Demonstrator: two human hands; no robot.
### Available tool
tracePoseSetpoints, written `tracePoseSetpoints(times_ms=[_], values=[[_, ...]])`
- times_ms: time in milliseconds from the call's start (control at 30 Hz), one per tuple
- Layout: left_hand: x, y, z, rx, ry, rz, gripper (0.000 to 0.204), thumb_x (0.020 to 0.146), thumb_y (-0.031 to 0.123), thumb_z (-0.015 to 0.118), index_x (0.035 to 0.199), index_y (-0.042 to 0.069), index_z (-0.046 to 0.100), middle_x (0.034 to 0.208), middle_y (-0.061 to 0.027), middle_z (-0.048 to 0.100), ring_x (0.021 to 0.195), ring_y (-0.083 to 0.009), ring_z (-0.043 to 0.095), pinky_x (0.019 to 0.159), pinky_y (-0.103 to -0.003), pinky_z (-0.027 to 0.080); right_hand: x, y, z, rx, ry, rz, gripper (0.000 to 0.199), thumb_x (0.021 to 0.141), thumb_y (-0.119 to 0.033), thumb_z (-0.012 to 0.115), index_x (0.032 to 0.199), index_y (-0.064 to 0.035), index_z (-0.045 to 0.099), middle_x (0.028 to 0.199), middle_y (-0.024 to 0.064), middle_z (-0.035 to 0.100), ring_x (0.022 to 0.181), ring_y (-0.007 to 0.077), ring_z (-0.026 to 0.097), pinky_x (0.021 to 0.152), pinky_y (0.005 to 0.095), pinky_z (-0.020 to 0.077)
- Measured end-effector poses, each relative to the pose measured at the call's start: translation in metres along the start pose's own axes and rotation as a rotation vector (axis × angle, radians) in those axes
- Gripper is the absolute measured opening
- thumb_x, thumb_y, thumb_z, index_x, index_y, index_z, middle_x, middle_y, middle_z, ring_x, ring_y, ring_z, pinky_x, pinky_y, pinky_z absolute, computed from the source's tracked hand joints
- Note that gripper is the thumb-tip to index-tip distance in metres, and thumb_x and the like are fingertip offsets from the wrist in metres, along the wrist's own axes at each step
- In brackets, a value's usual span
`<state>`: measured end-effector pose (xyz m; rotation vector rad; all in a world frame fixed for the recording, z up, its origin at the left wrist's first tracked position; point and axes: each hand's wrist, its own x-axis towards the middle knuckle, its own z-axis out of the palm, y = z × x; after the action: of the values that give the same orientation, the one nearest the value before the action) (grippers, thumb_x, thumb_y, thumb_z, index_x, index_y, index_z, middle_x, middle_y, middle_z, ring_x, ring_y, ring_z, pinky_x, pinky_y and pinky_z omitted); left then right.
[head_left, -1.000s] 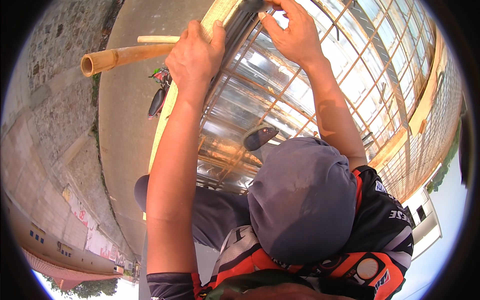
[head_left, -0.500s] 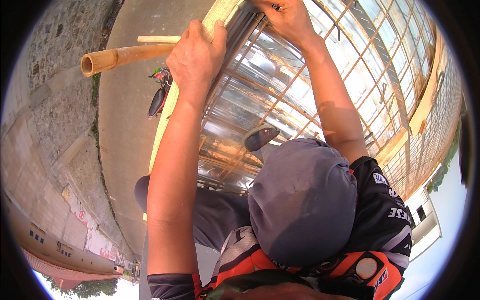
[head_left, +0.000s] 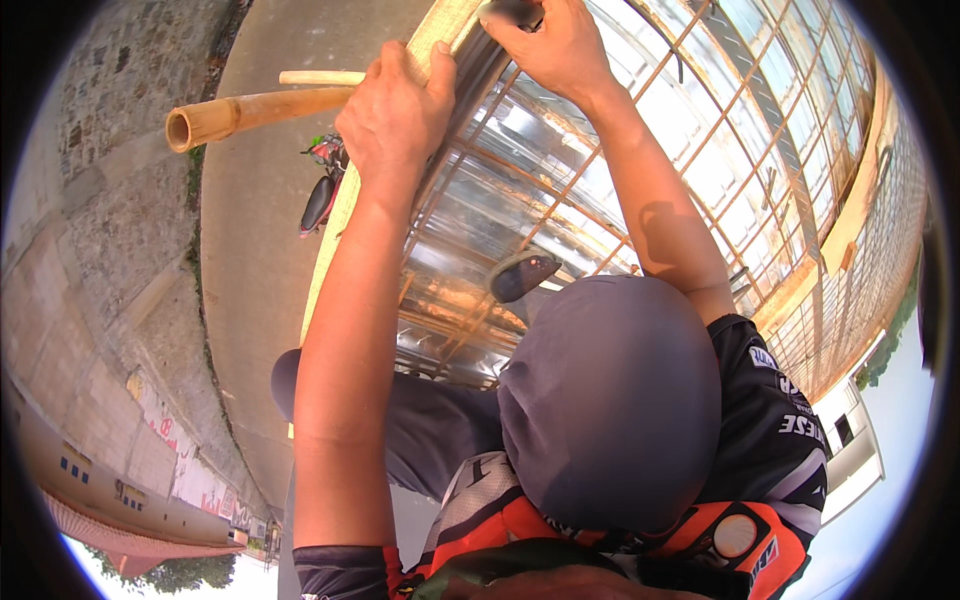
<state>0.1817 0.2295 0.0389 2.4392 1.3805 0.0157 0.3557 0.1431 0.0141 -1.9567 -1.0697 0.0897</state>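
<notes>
My left hand (head_left: 395, 115) is closed over the edge of a long pale wooden beam (head_left: 335, 240), thumb on the near side and fingers over the far side. Close by, at the top edge, my right hand (head_left: 560, 50) is closed on a dark tool (head_left: 512, 12), blurred and partly cut off, its kind unclear. That tool is by the beam's inner edge. Under my right arm spreads a grid of rusty steel bars (head_left: 560, 195) over shiny metal sheets (head_left: 500, 190). My shoe (head_left: 525, 275) is among the bars, below a raised grey-clad knee (head_left: 610, 400).
A bamboo pole (head_left: 250, 112) and a thinner stick (head_left: 320, 77) jut out left past the beam. Far below lies a paved road (head_left: 250, 300) with a parked motorcycle (head_left: 320, 200). A stone wall (head_left: 110, 130) lines it. More timber (head_left: 850, 220) edges the grid at right.
My right hand has shifted slightly left toward the beam, with the dark tool now more blurred. The left hand keeps its hold on the beam.
</notes>
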Motion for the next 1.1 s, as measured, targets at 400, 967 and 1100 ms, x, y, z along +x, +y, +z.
tracePoseSetpoints(times_ms=[400,967,1100], values=[[0.001,-0.001,0.006,-0.029,0.13,0.062,0.052,0.103,0.058,0.063,0.103,0.007,0.071,0.093,-0.0195,0.08,0.083,-0.0457,0.078,0.073,-0.057,0.061,-0.031,-0.017,-0.004,0.028,-0.173,0.495,0.062,0.099,-0.058,0.075,0.13,-0.0047,0.08,0.082,0.009,0.081,0.081,0.0292,0.081,0.077,0.0419,0.0633],[0.001,-0.004,0.006,-0.023,0.104,0.057,0.054,0.104,0.06,0.061,0.105,0.007,0.071,0.097,-0.02,0.08,0.086,-0.0464,0.078,0.077,-0.058,0.061,-0.032,-0.014,0.009,-0.181,-0.214,0.338,0.038,0.108,-0.044,0.066,0.109,-0.0093,0.081,0.076,0.0121,0.078,0.074,0.0365,0.078,0.069,0.0471,0.0606],[0.001,-0.002,0.005,-0.019,0.074,0.038,0.054,0.104,0.06,0.061,0.105,0.007,0.07,0.098,-0.0201,0.08,0.087,-0.0464,0.078,0.076,-0.058,0.061,-0.031,-0.032,-0.002,0.104,-0.318,0.474,0.034,0.108,-0.038,0.065,0.104,-0.0069,0.079,0.078,0.0134,0.076,0.072,0.0356,0.074,0.07,0.0477,0.0579]])
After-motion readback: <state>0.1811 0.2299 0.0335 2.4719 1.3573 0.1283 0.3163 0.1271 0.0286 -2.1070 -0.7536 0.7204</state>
